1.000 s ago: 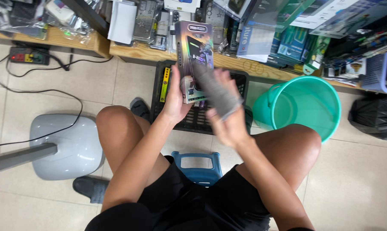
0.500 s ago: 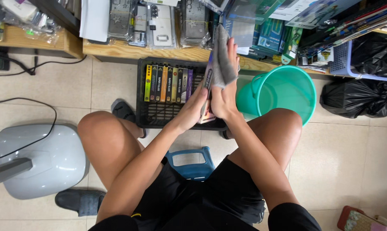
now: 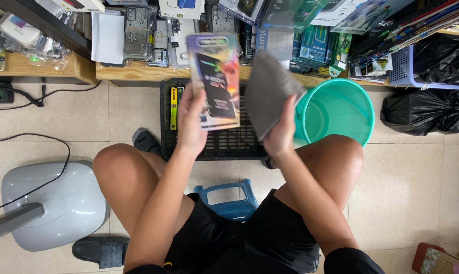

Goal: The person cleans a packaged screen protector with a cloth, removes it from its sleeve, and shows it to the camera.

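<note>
Under the seated person, a blue stool [image 3: 233, 199] stands on pale floor tiles [image 3: 422, 172]. Higher up, the left hand [image 3: 191, 127] grips a shiny flat package [image 3: 216, 81]; the right hand [image 3: 280, 133] clutches a grey cloth [image 3: 270, 94]. Beyond sit a black crate [image 3: 224, 144], green bucket [image 3: 341, 109] and cluttered wooden shelf [image 3: 138, 73].

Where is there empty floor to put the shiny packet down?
Bare tiles lie between the fan base and the black crate, and right of the green bucket, below the black bag. The wooden shelf is crammed. The left hand holds the packet, the right hand a grey cloth.
</note>
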